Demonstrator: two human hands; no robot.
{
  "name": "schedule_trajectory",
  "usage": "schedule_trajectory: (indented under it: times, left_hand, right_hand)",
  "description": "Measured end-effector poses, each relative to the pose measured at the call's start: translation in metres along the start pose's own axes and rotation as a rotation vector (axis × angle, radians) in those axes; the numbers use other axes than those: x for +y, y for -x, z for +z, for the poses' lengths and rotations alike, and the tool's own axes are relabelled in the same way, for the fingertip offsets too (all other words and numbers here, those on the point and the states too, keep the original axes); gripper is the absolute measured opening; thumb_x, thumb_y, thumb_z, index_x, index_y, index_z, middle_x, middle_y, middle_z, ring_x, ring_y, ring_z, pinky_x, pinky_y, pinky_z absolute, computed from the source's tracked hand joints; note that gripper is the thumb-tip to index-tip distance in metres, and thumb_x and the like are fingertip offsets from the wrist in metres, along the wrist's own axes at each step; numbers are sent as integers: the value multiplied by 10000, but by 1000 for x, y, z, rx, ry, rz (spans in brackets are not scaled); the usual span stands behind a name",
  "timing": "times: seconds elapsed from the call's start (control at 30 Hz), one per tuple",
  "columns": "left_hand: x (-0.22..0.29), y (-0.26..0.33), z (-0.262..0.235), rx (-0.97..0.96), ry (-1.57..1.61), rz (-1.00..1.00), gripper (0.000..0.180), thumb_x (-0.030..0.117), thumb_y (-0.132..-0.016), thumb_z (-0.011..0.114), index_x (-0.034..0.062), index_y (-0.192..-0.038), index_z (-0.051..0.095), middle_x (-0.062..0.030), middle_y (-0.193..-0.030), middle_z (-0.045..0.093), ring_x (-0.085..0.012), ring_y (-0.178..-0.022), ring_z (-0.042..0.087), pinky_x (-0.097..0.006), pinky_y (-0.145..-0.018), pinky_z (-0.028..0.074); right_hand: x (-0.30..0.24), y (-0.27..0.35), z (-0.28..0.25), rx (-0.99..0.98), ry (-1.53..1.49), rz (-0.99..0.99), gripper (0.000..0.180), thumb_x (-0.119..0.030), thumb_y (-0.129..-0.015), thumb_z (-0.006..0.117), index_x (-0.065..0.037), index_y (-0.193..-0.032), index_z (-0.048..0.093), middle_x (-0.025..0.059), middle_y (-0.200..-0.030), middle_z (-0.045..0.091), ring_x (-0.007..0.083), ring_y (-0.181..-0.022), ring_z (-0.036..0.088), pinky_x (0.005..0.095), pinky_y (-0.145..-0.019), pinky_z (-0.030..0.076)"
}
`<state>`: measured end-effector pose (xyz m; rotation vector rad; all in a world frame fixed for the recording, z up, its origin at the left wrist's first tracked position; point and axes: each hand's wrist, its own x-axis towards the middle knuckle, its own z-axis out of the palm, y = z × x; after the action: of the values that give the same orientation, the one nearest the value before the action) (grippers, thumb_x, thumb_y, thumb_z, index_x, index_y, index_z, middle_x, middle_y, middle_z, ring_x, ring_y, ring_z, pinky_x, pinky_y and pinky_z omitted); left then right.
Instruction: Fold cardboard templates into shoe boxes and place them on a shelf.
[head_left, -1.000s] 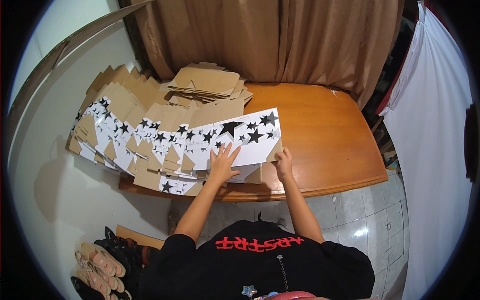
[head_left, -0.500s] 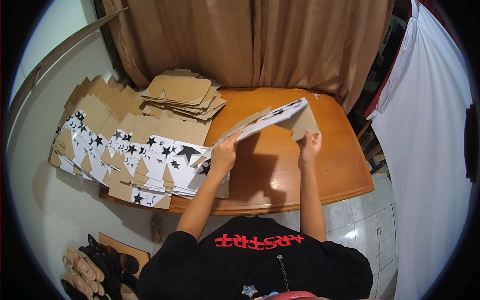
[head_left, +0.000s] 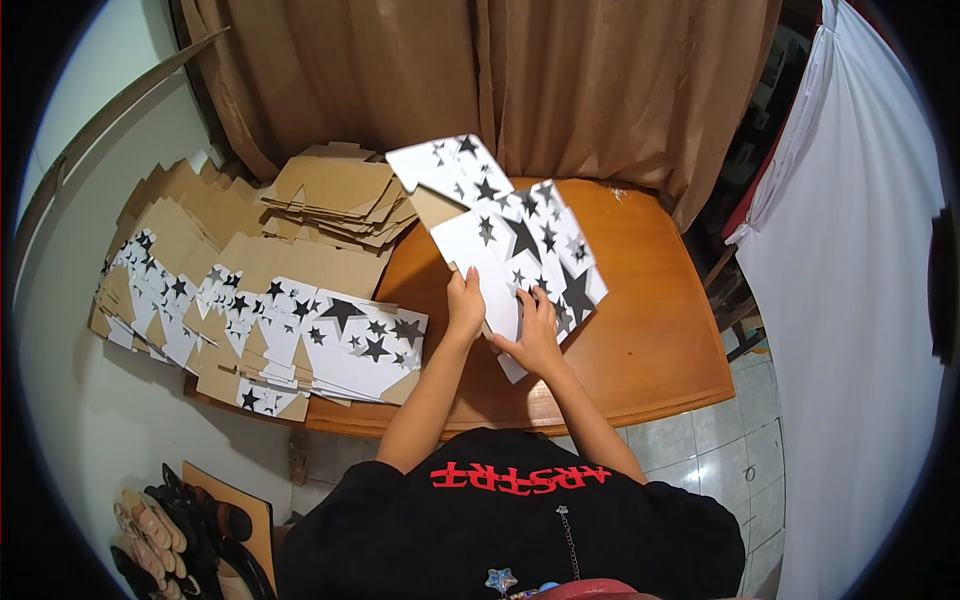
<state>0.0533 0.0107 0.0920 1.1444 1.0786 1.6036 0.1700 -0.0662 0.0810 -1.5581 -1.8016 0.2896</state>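
A flat cardboard box blank, white with black and grey stars, is held tilted above the table with its printed side up. My left hand is closed on its left edge, thumb on top. My right hand rests on the printed face, fingers spread and thumb reaching toward the left edge. Brown inner board shows between the upper flap and the main panel. Left of my hands lie overlapping star-printed box blanks. The underside of the held blank is hidden.
Plain brown cardboard pieces are piled at the back left of the wooden table. A brown curtain hangs behind it, and a white cloth hangs at the right. Shoes stand at lower left.
The box blank has turned from nearly edge-on to show its starred face. My right hand has moved left and nearer, from its far right flap onto the printed panel.
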Motion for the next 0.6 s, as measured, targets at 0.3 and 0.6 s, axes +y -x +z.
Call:
schedule_trajectory:
  times: [0.3, 0.6]
  left_hand:
    - [-63, 17, -15, 8, -142, -274, 277, 200, -897, 494, -72, -949, 504, -161, -890, 587, -213, -805, 550, -342, -728, 433]
    - [-107, 10, -78, -27, -359, -348, 753, 336, -750, 676, -66, -1268, 305, -274, -1263, 395, -368, -1194, 370, -405, -993, 305]
  right_hand:
    - [21, 19, 23, -342, 33, 95, 419, -238, -815, 505, 55, -1112, 477, 287, -997, 563, 399, -888, 569, 460, -753, 464]
    - [48, 6, -4, -381, -50, 59, 218, -131, -823, 482, 15, -885, 632, 275, -812, 585, 429, -783, 571, 458, -711, 454]
